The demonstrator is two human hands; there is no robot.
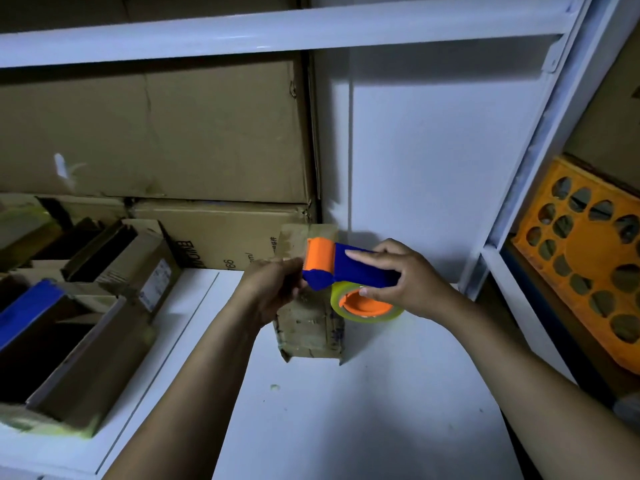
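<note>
The tape dispenser (346,271) is gripped from above by the right hand (408,282), just over the small box (308,337), and its front end is held by the curled left hand (273,289). Behind the small box, big boxes (156,133) are stacked.

Stacked cardboard cartons (156,133) line the white shelf (346,410); an orange crate (581,258) sits at right.

A small brown box (309,336) is set in the middle of the white shelf (346,417). On its left side open boxes (86,358) are placed, and big boxes (214,233) are stacked far back.
</note>
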